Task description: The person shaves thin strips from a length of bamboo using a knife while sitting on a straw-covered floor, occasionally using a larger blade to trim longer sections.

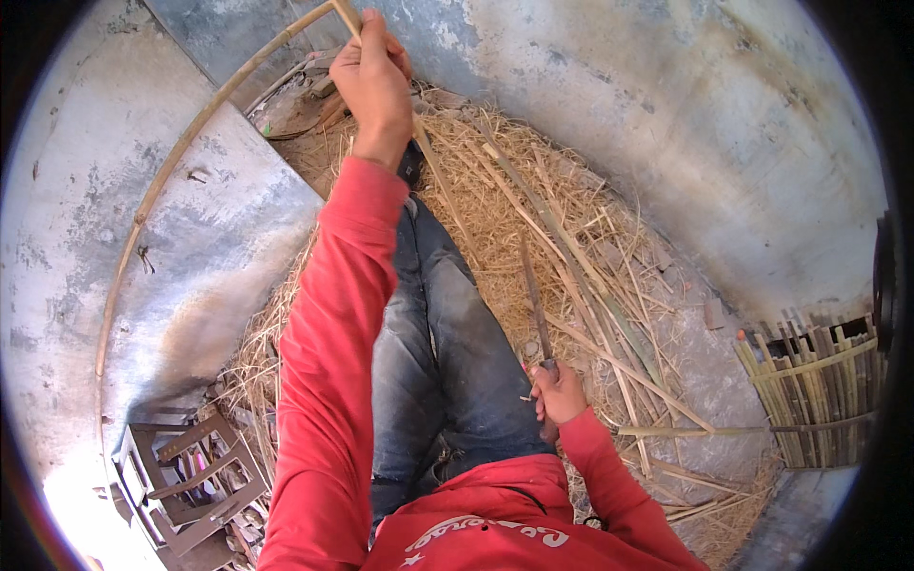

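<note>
Raised high at the top of the view, my left hand [376,81] is closed round a thin bamboo strip [438,171]. One part of the strip slants down past my wrist toward the straw. At the top edge it meets a long bamboo length [157,195] that curves down along the left wall; whether this is one bent piece or two, I cannot tell. My right hand [559,393], beside my right thigh, grips the handle of a long knife [534,300]. Its narrow dark blade points up and away from me, over the shavings.
Straw-like bamboo shavings [505,190] cover the floor between my legs and the wall. Split bamboo lengths [581,262] lie to the right. A bamboo-slat basket or fence [819,385] stands far right. At lower left is a dark wooden frame [195,476]. Weathered walls [666,114] surround me.
</note>
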`<state>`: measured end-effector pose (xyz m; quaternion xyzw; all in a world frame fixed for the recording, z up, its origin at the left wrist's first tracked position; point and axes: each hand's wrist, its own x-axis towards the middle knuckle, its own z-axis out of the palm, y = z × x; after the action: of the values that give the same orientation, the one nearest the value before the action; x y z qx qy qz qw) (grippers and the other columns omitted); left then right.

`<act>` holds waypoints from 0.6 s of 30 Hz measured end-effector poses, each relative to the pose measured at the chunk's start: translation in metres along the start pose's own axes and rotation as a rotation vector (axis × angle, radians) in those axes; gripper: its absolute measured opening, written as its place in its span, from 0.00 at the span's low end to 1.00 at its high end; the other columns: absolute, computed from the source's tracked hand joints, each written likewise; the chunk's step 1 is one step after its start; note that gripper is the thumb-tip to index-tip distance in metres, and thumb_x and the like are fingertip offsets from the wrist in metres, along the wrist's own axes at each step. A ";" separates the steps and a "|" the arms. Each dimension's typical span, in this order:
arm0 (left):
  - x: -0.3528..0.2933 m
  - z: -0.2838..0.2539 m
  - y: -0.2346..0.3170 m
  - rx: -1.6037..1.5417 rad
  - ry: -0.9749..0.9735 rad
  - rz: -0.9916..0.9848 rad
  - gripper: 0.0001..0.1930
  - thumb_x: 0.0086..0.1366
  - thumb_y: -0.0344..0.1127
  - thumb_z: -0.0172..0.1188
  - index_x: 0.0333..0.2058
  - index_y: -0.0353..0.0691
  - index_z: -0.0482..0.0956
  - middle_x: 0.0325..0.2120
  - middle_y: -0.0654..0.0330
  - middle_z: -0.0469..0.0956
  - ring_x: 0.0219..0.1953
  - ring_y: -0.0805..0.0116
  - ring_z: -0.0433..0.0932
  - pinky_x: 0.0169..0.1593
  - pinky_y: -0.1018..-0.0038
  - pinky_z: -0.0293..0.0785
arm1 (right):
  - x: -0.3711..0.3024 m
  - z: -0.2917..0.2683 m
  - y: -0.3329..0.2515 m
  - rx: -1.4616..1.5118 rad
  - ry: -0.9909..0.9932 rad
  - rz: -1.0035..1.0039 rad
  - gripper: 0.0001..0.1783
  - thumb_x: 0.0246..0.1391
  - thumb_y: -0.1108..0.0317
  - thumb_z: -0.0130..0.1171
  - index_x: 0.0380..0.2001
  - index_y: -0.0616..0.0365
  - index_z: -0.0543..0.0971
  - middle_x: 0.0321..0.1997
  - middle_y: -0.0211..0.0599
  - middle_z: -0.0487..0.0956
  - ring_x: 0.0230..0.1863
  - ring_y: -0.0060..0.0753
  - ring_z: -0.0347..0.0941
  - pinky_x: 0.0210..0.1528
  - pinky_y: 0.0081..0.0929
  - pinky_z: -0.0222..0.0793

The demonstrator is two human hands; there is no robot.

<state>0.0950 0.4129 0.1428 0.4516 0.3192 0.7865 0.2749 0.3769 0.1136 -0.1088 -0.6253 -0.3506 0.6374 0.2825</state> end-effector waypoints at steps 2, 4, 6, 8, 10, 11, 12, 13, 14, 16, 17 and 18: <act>-0.020 0.031 0.016 -0.048 0.018 -0.053 0.31 0.72 0.64 0.53 0.21 0.44 0.64 0.13 0.70 0.55 0.15 0.76 0.58 0.20 0.75 0.49 | 0.010 -0.008 -0.014 0.012 0.036 -0.031 0.15 0.68 0.59 0.59 0.43 0.62 0.74 0.26 0.36 0.78 0.15 0.26 0.74 0.14 0.26 0.70; -0.028 0.044 0.021 -0.099 0.019 -0.034 0.32 0.73 0.66 0.49 0.20 0.45 0.62 0.14 0.70 0.54 0.15 0.76 0.54 0.21 0.75 0.48 | 0.012 -0.012 -0.046 0.024 0.075 -0.096 0.15 0.68 0.60 0.59 0.42 0.62 0.73 0.28 0.37 0.79 0.16 0.26 0.75 0.16 0.25 0.72; -0.027 0.054 0.025 -0.086 0.097 0.029 0.33 0.73 0.67 0.48 0.20 0.45 0.59 0.15 0.71 0.53 0.16 0.76 0.51 0.21 0.75 0.48 | 0.011 -0.013 -0.079 0.024 0.112 -0.201 0.14 0.68 0.60 0.59 0.41 0.62 0.73 0.28 0.37 0.79 0.16 0.25 0.75 0.17 0.23 0.72; -0.027 0.057 0.025 -0.062 0.100 0.073 0.33 0.74 0.66 0.47 0.19 0.45 0.59 0.15 0.70 0.54 0.16 0.77 0.52 0.21 0.75 0.49 | 0.009 -0.015 -0.107 0.013 0.160 -0.344 0.14 0.68 0.61 0.59 0.41 0.61 0.72 0.28 0.35 0.78 0.16 0.23 0.74 0.18 0.22 0.71; -0.025 0.054 0.024 -0.213 0.048 0.103 0.30 0.73 0.60 0.56 0.17 0.46 0.64 0.13 0.69 0.61 0.15 0.76 0.59 0.20 0.74 0.55 | 0.010 -0.020 -0.129 0.009 0.177 -0.468 0.13 0.69 0.61 0.59 0.40 0.61 0.72 0.26 0.32 0.76 0.16 0.20 0.71 0.18 0.20 0.68; -0.025 0.055 0.022 -0.212 0.058 0.108 0.30 0.73 0.59 0.56 0.16 0.48 0.63 0.13 0.70 0.61 0.14 0.77 0.58 0.20 0.74 0.54 | 0.009 -0.021 -0.138 0.009 0.183 -0.526 0.13 0.69 0.62 0.59 0.40 0.60 0.72 0.25 0.30 0.75 0.16 0.18 0.70 0.17 0.20 0.67; -0.025 0.056 0.023 -0.211 0.067 0.115 0.30 0.73 0.58 0.56 0.15 0.50 0.63 0.12 0.71 0.61 0.14 0.78 0.58 0.19 0.74 0.53 | 0.006 -0.021 -0.147 0.022 0.180 -0.541 0.12 0.69 0.62 0.59 0.40 0.60 0.72 0.23 0.29 0.74 0.16 0.17 0.68 0.17 0.19 0.65; -0.026 0.062 0.021 -0.136 0.113 0.115 0.31 0.75 0.60 0.53 0.16 0.53 0.58 0.12 0.73 0.56 0.14 0.80 0.53 0.19 0.75 0.49 | 0.004 -0.022 -0.155 0.033 0.176 -0.557 0.12 0.69 0.62 0.59 0.40 0.59 0.72 0.22 0.27 0.73 0.15 0.16 0.67 0.17 0.19 0.64; -0.029 0.067 0.019 -0.061 0.157 0.116 0.31 0.77 0.61 0.49 0.16 0.55 0.54 0.13 0.75 0.52 0.14 0.83 0.49 0.19 0.76 0.44 | 0.004 -0.022 -0.161 0.044 0.173 -0.573 0.11 0.69 0.63 0.59 0.40 0.59 0.72 0.21 0.26 0.72 0.15 0.15 0.65 0.17 0.18 0.62; -0.033 0.065 -0.001 -0.040 0.199 0.159 0.31 0.77 0.61 0.49 0.15 0.54 0.56 0.12 0.76 0.54 0.14 0.83 0.51 0.19 0.76 0.45 | 0.001 -0.019 -0.170 0.084 0.187 -0.626 0.11 0.70 0.62 0.57 0.41 0.58 0.70 0.19 0.23 0.69 0.15 0.13 0.64 0.15 0.17 0.60; -0.032 0.061 -0.011 -0.028 0.224 0.179 0.32 0.77 0.60 0.50 0.15 0.53 0.57 0.12 0.76 0.55 0.14 0.83 0.52 0.19 0.76 0.46 | -0.005 -0.011 -0.178 0.162 0.166 -0.630 0.11 0.71 0.61 0.57 0.41 0.57 0.70 0.19 0.23 0.68 0.15 0.13 0.64 0.15 0.17 0.59; -0.032 0.060 -0.014 -0.031 0.239 0.183 0.31 0.77 0.60 0.49 0.15 0.53 0.57 0.12 0.76 0.55 0.14 0.83 0.52 0.19 0.75 0.45 | -0.007 -0.006 -0.181 0.243 0.151 -0.638 0.11 0.71 0.61 0.56 0.41 0.57 0.69 0.19 0.22 0.68 0.15 0.12 0.64 0.15 0.17 0.59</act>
<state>0.1645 0.4137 0.1387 0.3777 0.2948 0.8614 0.1689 0.3691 0.2163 0.0405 -0.4916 -0.4281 0.5058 0.5650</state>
